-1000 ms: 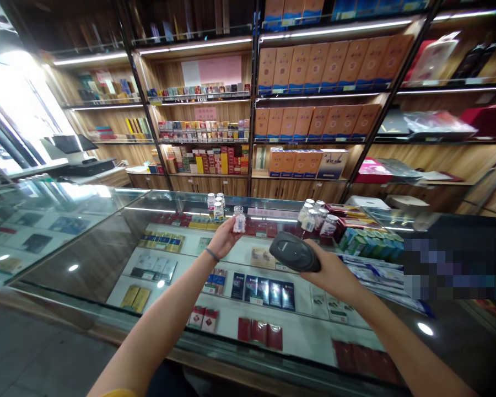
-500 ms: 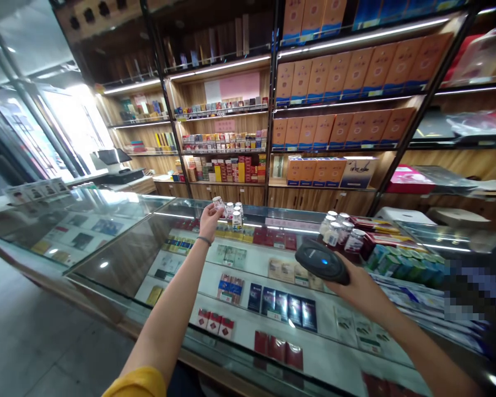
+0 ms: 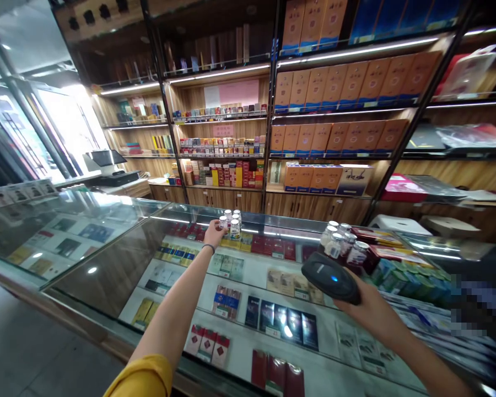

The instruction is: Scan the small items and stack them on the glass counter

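My left hand reaches across the glass counter with its fingers closed around a small clear jar with a white lid. That jar stands at the left of a small cluster of similar jars on the counter's far side. My right hand grips a black handheld barcode scanner, which has a lit blue light on top. Beyond the scanner is a second group of white-lidded jars. The fingers under the scanner are mostly hidden.
The glass display counter holds cigarette packs on its inner shelves. Green packs and stacked flat packets lie at the right. Shelves with orange boxes line the back wall. A till stands at the left.
My left hand has lowered the jar from above the counter to beside the other jars. The scanner in my right hand sits slightly lower in view, and the view has shifted a little.
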### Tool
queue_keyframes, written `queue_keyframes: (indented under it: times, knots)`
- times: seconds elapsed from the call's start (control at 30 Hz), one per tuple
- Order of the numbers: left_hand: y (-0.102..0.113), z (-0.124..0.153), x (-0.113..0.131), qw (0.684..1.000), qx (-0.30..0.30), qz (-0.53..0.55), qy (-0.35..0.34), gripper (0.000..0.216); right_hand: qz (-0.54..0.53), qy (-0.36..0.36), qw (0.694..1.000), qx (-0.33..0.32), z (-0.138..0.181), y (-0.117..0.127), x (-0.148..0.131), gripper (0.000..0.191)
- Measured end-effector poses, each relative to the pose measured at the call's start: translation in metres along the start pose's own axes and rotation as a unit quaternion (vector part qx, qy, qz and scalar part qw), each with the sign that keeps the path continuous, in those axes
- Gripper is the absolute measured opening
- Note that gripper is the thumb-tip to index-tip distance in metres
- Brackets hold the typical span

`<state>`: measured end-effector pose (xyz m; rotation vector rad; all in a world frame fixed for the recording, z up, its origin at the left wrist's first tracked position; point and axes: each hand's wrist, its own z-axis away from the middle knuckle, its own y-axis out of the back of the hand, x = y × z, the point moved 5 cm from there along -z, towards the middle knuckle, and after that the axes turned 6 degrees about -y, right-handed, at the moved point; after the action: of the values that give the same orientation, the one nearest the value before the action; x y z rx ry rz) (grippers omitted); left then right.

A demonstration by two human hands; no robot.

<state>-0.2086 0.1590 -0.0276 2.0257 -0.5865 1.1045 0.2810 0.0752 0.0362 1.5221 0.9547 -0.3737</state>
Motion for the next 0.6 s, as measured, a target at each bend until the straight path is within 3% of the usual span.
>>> queue_keyframes:
  times: [0.23, 0.5, 0.6]
  knots:
    - [-0.013, -0.007, -0.003, 0.999, -0.031, -0.019, -0.026, 0.045, -0.009, 0.002, 1.0, 0.0, 0.002, -0.003, 0.009, 0.064]
    - [-0.016, -0.008, -0.003, 0.999, -0.031, -0.001, -0.03, 0.045, -0.019, 0.004, 1.0, 0.011, 0.001, 0.002, 0.005, 0.058]
    - [-0.006, -0.004, 0.004, 0.997, 0.009, -0.027, -0.077, 0.049, -0.023, -0.005, 1.0, 0.016, 0.0, 0.006, -0.001, 0.058]
